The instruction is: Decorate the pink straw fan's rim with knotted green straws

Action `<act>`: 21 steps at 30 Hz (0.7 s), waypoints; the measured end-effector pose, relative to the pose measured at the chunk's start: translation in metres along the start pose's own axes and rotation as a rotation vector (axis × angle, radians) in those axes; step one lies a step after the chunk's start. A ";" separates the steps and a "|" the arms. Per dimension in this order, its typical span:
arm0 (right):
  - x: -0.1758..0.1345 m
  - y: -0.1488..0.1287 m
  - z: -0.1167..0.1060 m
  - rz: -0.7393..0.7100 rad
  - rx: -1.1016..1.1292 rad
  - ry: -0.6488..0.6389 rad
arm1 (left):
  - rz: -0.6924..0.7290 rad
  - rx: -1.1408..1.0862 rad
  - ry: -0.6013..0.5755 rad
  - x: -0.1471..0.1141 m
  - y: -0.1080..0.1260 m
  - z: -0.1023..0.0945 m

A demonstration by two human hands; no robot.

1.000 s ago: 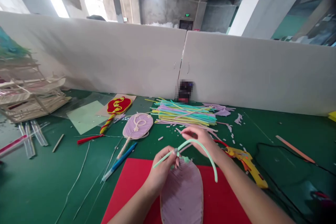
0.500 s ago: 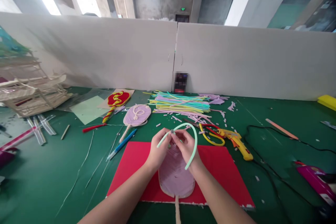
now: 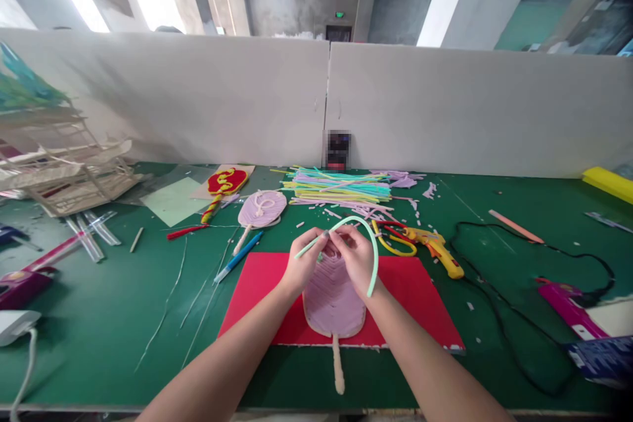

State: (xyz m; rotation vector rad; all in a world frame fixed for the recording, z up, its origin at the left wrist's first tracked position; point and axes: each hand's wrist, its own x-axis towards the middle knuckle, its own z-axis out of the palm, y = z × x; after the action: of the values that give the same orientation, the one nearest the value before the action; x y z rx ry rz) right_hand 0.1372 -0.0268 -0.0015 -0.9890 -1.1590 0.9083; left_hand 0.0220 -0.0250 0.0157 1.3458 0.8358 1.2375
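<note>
Pinched between my left hand (image 3: 307,258) and my right hand (image 3: 357,252) is a pale green foam strip (image 3: 374,247). It arches up over my right hand, and its free end hangs by the right wrist. The strip's other end juts out to the left past my left fingers. Just below my hands, a lilac fan (image 3: 335,303) with a cream edge and cream handle (image 3: 337,369) lies on a red board (image 3: 405,303). My fingers hide the fan's top edge, where a bit of green shows.
Behind the board lies a pile of coloured foam strips (image 3: 336,186). Scissors (image 3: 395,241) and a yellow hot glue gun (image 3: 440,250) with a black cord are to the right. On the left are another lilac fan (image 3: 262,208), a red fan (image 3: 226,181) and a blue pen (image 3: 240,257).
The camera view has shifted, showing more of the table's front edge. Both hands keep the green strip pinched; its arch has swung slightly to the right.
</note>
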 end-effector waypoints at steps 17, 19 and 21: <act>0.004 -0.009 -0.014 -0.378 -0.415 0.107 | -0.143 -0.284 -0.103 0.003 -0.010 0.003; 0.004 -0.007 -0.013 -0.391 -0.418 0.111 | -0.128 -0.247 -0.079 0.003 -0.010 0.003; 0.003 -0.005 -0.012 -0.388 -0.419 0.107 | -0.112 -0.196 -0.042 0.003 -0.010 0.002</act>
State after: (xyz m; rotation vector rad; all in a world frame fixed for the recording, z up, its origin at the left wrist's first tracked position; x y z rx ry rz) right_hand 0.1500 -0.0273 0.0030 -1.0784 -1.4186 0.3037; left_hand 0.0265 -0.0205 0.0069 1.1482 0.7309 1.1678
